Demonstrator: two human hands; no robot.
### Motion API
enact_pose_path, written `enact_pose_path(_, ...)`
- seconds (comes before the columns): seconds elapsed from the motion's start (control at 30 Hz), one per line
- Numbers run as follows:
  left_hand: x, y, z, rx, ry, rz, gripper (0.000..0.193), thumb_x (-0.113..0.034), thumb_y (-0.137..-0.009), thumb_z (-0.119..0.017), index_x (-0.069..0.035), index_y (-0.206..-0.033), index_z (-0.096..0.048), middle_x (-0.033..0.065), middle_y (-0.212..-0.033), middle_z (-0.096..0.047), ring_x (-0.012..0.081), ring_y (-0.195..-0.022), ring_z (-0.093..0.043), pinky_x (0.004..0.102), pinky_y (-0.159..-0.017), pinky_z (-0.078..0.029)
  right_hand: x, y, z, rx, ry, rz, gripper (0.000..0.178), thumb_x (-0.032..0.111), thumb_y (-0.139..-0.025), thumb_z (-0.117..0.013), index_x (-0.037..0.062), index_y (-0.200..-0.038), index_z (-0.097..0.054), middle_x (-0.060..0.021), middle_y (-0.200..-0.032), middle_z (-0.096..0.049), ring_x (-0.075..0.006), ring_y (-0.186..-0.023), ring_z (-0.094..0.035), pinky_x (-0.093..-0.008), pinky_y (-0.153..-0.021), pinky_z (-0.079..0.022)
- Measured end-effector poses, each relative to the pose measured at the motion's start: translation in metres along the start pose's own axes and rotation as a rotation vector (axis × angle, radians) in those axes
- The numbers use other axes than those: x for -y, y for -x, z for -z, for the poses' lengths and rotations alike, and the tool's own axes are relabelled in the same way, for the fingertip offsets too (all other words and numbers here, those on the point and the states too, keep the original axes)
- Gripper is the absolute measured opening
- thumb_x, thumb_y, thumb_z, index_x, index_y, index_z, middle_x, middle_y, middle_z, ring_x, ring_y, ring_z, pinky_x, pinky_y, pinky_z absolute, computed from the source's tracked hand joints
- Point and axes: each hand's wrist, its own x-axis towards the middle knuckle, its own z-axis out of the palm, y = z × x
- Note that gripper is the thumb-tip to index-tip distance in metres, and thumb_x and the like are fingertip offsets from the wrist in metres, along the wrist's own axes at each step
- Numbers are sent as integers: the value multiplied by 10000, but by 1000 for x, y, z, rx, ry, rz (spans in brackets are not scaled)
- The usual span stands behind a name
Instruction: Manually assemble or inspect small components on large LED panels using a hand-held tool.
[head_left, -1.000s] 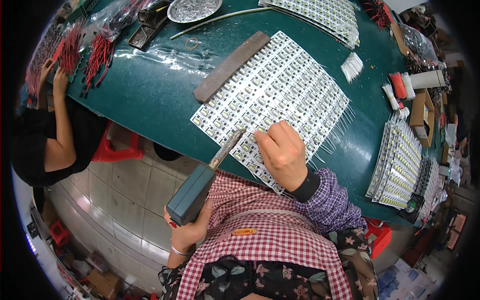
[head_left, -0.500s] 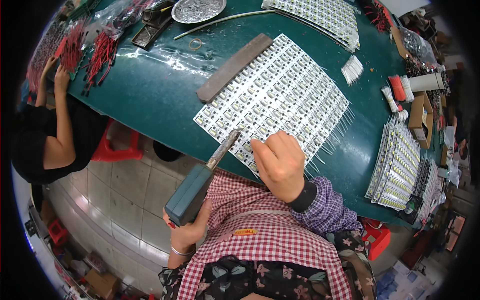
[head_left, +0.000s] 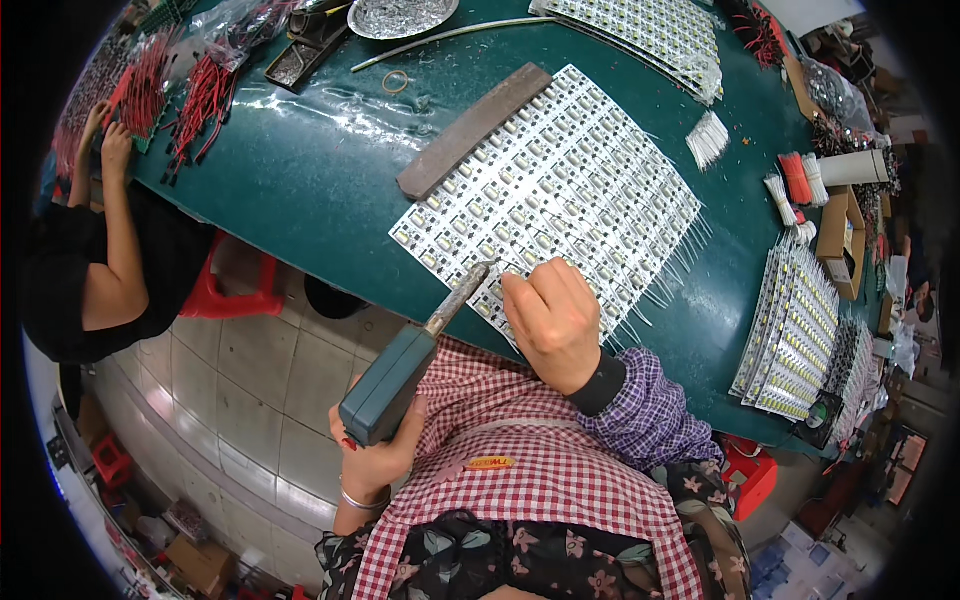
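Left hand (head_left: 378, 452) grips the teal handle of a soldering iron (head_left: 408, 365), fingers wrapped tight around it, below the table edge over the tiled floor. The iron slants up and to the right, and its metal tip reaches the near edge of the panel (head_left: 550, 200), a white sheet of small circuit boards lying flat on the green table (head_left: 300, 190). Right hand (head_left: 555, 322) rests on that same near edge, just right of the tip, fingers curled together and pinched down; whether they hold solder wire cannot be told. Thin wire leads stick out along the panel's right side.

A long brown bar (head_left: 474, 130) lies across the panel's far left edge. Beyond it sit a rubber band (head_left: 396, 81) and a metal dish (head_left: 400, 14). To the right are white wire bundles (head_left: 708, 138), red wires (head_left: 795, 177) and a stack of strips (head_left: 795, 330) near the table's rim. More strips (head_left: 650, 30) lie at the far side.

At the left, another person (head_left: 95, 270) in black has a hand (head_left: 115, 150) on red wire bunches (head_left: 170, 95).
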Motion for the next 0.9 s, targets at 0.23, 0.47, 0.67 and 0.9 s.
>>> enact_pose_path(0.23,-1,-6,0,62,-2,-25,166,8,-775,-777,37,-920,-701,102,-817,-679,177,-634,-655,274,-565,-488,-1,2,-2,8,12,8,239,-62,-724,-769,-13,-937,-673,-76,-719,-456,-245,-654,-512,-369,-556,-415)
enact_pose_path(0.47,11,3,2,28,-12,-70,208,17,-827,-765,49,-1020,-694,65,-820,-679,122,-641,-618,255,-567,-484,0,2,-1,28,28,17,211,-30,-733,-718,-24,-936,-660,-76,-736,-451,-233,-677,-508,-359,-577,-413)
enact_pose_path(0.67,17,7,8,55,15,-51,296,49,-850,-755,70,-1133,-670,64,-883,-675,99,-664,-592,243,-574,-479,0,2,-1,36,38,19,214,-16,-728,-696,-31,-938,-657,-76,-746,-453,-228,-690,-510,-356,-587,-413)
enact_pose_path(0.9,6,5,-2,-92,-39,-53,198,-102,-788,-821,9,-928,-738,93,-775,-728,222,-632,-707,299,-590,-531,1,3,1,40,25,7,246,-33,-724,-682,-33,-969,-665,-81,-762,-470,-234,-698,-517,-344,-594,-432)
